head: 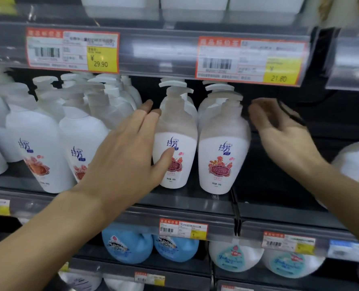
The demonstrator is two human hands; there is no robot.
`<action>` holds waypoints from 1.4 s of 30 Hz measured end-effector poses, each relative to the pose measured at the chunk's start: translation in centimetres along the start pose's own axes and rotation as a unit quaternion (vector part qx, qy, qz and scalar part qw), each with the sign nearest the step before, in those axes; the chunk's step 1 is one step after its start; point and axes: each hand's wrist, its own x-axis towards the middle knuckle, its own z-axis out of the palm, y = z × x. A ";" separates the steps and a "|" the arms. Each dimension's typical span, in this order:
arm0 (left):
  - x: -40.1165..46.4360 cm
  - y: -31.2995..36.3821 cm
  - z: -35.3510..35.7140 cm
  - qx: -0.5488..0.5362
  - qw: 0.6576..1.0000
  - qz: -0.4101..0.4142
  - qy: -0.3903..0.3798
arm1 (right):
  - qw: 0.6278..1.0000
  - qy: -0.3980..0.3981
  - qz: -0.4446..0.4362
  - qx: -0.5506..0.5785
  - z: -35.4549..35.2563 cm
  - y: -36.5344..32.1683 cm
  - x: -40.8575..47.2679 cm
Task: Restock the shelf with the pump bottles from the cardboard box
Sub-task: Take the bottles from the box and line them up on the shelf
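Two white pump bottles stand side by side at the front of the shelf (195, 198). The left pump bottle (175, 141) and the right pump bottle (221, 148) are upright and almost touch each other. More of the same kind stand in a line behind each one. I cannot see the cardboard box anywhere in this view.

My left hand (128, 152) lies flat against the left side of the left pump bottle. The fingers are straight and close together, and the thumb (164, 158) rests across the front of the label. It is pressing, not wrapped all the way around. My right hand (283, 135) is blurry. It looks loosely spread, with the fingers curled a little, just beside the right pump bottle. I cannot tell if it touches.

I think I am tidying these two rows, squeezing them neat from both sides. To the right there is a dark bare gap on the shelf, and to the left stand bigger white bottles (40, 148). Above hang price tags, one reading 29.90 (72, 52). Blue bottles (128, 242) sit on the shelf below.

Next I think I must go back to the box for another bottle. It needs a good hold round the body, standing straight, with its label facing out.
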 end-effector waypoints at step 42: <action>0.5 1.3 3.1 -0.033 0.996 -0.075 -0.038 | 0.997 -0.047 -0.026 -0.047 3.2 2.4 -3.1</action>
